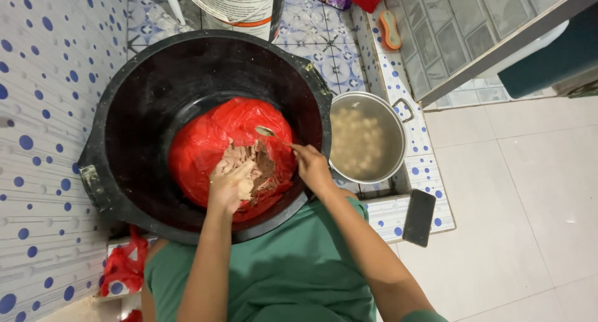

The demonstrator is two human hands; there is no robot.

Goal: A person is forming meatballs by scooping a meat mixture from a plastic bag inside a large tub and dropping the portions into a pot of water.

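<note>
1 black tub [137, 122] holds 1 red plastic bag [205, 141] of brown paste [258, 166]. Beside it stands 1 metal pot [398, 147] of pale balls. The left hand [230, 185] presses cupped into the paste; the right hand [313, 167] grips 1 spoon [268, 132] above the bag.

tiled ledge [398, 216]: black tub [137, 122], pot [367, 138], phone [418, 217].

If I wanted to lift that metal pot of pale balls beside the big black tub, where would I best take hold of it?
Take the metal pot by its loop handle on the rim's far right side, coming from the open tiled floor there. The black tub crowds its left edge, so that side is cramped. A matching opposite handle is not visible.
</note>
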